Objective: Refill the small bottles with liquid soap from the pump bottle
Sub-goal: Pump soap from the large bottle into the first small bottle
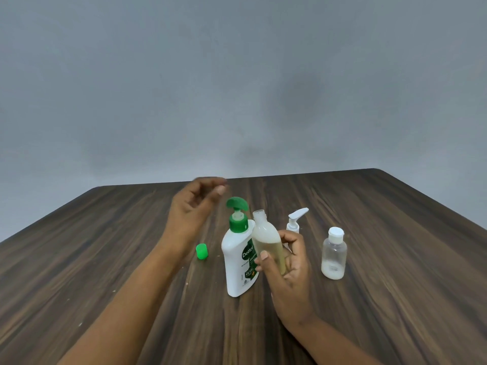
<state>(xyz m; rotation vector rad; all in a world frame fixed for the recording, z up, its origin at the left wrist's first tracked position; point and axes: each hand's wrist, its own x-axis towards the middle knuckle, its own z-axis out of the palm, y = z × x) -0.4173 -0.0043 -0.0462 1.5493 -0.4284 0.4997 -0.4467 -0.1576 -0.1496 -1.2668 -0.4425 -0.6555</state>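
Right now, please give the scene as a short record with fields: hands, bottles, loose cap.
left hand: raised beside pump head, empty
right hand: grips the open small bottle
open small bottle: uncapped, partly filled, yellowish liquid
pump bottle: upright, white
green cap: on table, left of pump bottle
capped clear bottle: upright, far right, nearly empty
white pump dispenser: behind right hand

My head-mounted wide-angle camera (the sole view) looks forward and slightly down, near the table, facing the grey wall.

Glossy white plastic pump bottle on matt wood-grain table.
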